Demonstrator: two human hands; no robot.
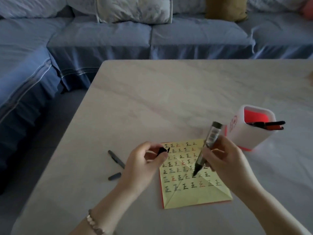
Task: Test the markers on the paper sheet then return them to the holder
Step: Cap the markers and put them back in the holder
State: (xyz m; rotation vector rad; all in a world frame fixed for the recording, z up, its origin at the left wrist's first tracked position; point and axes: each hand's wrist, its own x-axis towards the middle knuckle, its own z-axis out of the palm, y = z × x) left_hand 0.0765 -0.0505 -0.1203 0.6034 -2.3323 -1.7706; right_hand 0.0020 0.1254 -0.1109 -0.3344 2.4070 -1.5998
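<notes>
Head view, looking down across a pale marble-patterned table (152, 102). Near the front edge, a yellow paper sheet (194, 195), creased diagonally, covered with rows of small tally-like characters in black, grey and red; a thin red edge showing along its left and lower sides.

Right hand (221, 160) over the upper right part of the sheet, fingers wrapped around a black marker (205, 150). Marker tilted, blunt rear end up and toward the holder, tip down and touching the sheet among the lower rows of characters.

Left hand (144, 163) at the sheet's left edge, over its upper left corner, fingers curled and pinching a small black cap (161, 150) between thumb and fingertips. Beaded bracelet (94, 223) on the left wrist.

Left of the left hand, on bare table and apart from the sheet, a grey pen (116, 159) lying diagonally, uncapped, with its short grey cap (114, 176) just below it, near but not joined.

Beyond the right hand, to the upper right of the sheet, a white holder (243, 133) with red interior and red base, standing upright, just beside the sheet's far right corner. Inside, several markers (267, 125), black and red, leaning over the right rim.

Behind the table, a blue sofa (118, 36) with a pale patterned cushion (135, 9) and an olive cushion (226, 8).
</notes>
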